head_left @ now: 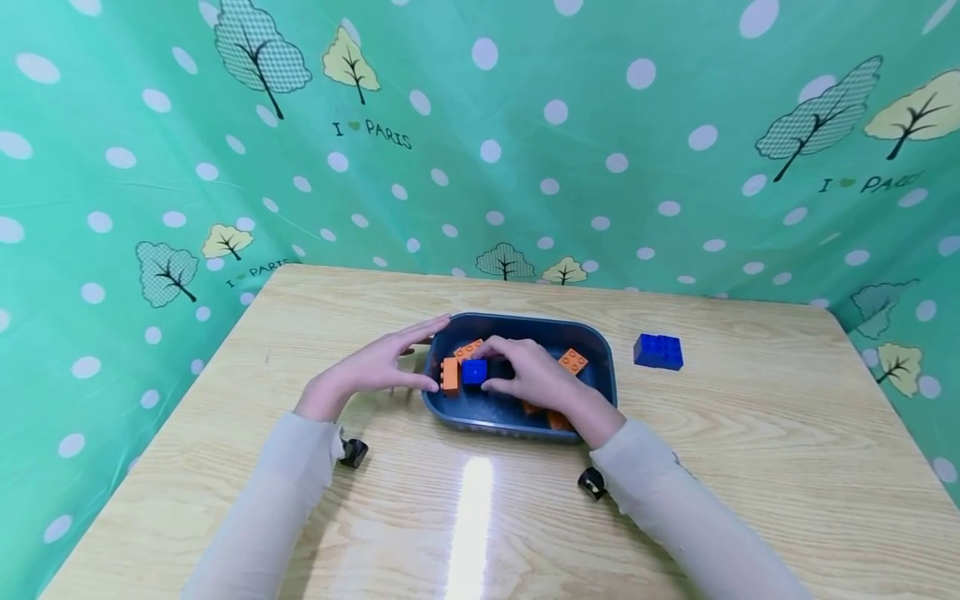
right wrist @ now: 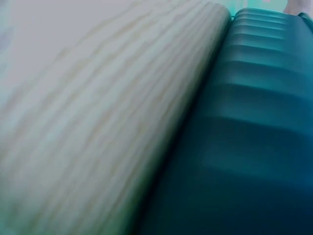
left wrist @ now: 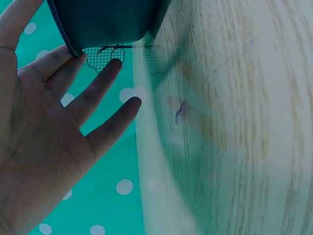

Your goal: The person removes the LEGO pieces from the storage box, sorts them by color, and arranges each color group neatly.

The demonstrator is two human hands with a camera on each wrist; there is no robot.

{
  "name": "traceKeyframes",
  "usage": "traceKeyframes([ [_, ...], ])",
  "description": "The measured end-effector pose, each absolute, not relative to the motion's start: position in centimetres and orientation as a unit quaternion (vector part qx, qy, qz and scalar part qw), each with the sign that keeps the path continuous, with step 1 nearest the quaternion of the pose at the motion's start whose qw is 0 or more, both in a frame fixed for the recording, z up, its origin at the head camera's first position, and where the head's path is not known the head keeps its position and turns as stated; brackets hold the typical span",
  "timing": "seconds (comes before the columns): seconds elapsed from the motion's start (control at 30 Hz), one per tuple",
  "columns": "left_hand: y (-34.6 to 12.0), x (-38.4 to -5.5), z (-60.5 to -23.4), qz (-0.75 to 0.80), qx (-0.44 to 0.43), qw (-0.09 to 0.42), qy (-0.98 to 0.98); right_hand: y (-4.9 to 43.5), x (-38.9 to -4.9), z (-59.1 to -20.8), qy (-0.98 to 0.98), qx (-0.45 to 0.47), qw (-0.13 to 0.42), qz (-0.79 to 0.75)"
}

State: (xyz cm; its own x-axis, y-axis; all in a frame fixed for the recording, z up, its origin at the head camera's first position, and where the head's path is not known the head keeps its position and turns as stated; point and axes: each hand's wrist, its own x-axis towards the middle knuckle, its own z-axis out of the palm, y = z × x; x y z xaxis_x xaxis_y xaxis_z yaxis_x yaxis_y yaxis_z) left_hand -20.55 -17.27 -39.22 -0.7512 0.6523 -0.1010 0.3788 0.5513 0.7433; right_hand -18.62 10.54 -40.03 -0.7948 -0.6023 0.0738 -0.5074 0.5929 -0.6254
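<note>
A dark blue plastic bin (head_left: 517,432) stands on the table with several orange toy bricks (head_left: 573,361) inside. My left hand (head_left: 378,362) is at its left end, fingertips against the rim; in the left wrist view that hand (left wrist: 49,117) has its fingers spread and fairly straight beside the bin (left wrist: 102,24). Reaching into the bin, my right hand (head_left: 536,375) pinches a blue brick (head_left: 474,372) between thumb and fingers. An orange brick (head_left: 450,377) stands between that blue brick and the left wall. The right wrist view shows only the bin's ribbed side (right wrist: 244,147), not the hand.
Blue bricks (head_left: 658,352) lie on the wooden table (head_left: 750,433) to the right of the bin. Behind the table hangs a green dotted cloth (head_left: 525,183). Black wrist devices (head_left: 354,452) show below both sleeves.
</note>
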Motion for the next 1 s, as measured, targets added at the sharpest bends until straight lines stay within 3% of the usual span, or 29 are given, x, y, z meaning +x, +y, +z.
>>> traceKeyframes([
  [0.4, -17.1, -20.6, -38.7, 0.364, 0.298, 0.185, 0.863, 11.3, -18.6, -39.3, 0.856, -0.29, 0.062, -0.423],
  [0.67, -16.8, -20.6, -38.9, 0.361, 0.283, 0.191, 0.868, 13.6, -18.4, -35.7, 0.817, -0.227, 0.076, -0.524],
  [1.0, -17.1, -20.6, -39.1, 0.36, 0.29, 0.189, 0.866, 20.2, -18.7, -31.9, 0.822, -0.179, -0.021, -0.541],
])
